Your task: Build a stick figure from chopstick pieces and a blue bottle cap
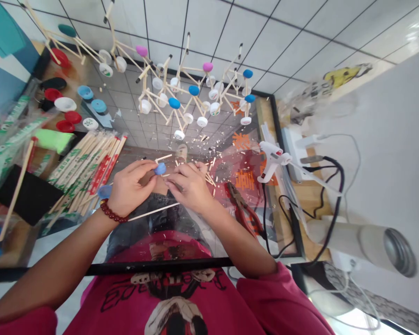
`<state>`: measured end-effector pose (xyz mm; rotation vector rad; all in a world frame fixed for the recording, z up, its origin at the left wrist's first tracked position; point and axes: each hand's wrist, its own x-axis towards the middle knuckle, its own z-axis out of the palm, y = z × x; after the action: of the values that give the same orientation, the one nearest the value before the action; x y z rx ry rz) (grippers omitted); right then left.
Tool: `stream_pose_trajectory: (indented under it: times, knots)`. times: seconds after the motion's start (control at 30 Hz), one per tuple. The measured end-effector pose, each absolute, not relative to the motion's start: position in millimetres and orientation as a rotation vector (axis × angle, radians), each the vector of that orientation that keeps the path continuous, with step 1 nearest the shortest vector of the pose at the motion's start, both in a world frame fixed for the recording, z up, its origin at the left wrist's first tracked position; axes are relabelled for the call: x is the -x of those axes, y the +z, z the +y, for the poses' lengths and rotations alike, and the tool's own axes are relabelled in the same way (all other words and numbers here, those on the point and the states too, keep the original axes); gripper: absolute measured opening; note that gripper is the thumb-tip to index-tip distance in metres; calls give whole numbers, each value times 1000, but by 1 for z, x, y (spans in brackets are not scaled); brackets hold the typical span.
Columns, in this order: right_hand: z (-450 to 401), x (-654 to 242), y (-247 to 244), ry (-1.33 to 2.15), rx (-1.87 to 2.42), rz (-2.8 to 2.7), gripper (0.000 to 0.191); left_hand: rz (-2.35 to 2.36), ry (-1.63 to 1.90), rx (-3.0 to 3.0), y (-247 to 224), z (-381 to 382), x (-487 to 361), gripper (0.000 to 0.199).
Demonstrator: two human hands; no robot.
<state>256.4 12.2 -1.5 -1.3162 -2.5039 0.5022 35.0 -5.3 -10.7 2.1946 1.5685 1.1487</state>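
Between the thumb and fingertips of my left hand [132,188] is a small blue bottle cap [159,168]. Close beside it, my right hand [189,188] has its thumb and fingers pinched together; what they hold, if anything, is hidden. Short cut pieces of wooden stick [210,177] lie next to my right fingers. Below both hands, a long thin stick [153,212] rests on the glass tabletop. Another blue cap [104,191] shows behind my left wrist. Pliers with red handles [244,207] lie to the right of my right forearm.
Several stick-and-cap models [193,90] stand along the back. A white glue gun [273,160] with a black cord is at right, near a power strip [295,153] and a pale cylindrical flask [363,244]. Wrapped chopsticks [87,167] and loose caps [65,104] lie at left.
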Motion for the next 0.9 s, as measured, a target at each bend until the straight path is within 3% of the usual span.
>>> stream_pose_trajectory:
  times: [0.3,0.57,0.67,0.9]
  knots:
    - [13,-261,12,583,1291,-2435,19,1592,1100,-2168,-10,-6,-33,24]
    - [20,-272,14,470,1481,-2357,40,1589,1124,-2156,-10,-6,-35,24]
    - [24,-275,11,398,1603,-2248,26,1583,1145,-2159,-9,-7,-35,23]
    - [21,-266,0,488,1422,-2467,29,1618,1089,-2146,-10,-7,-34,22]
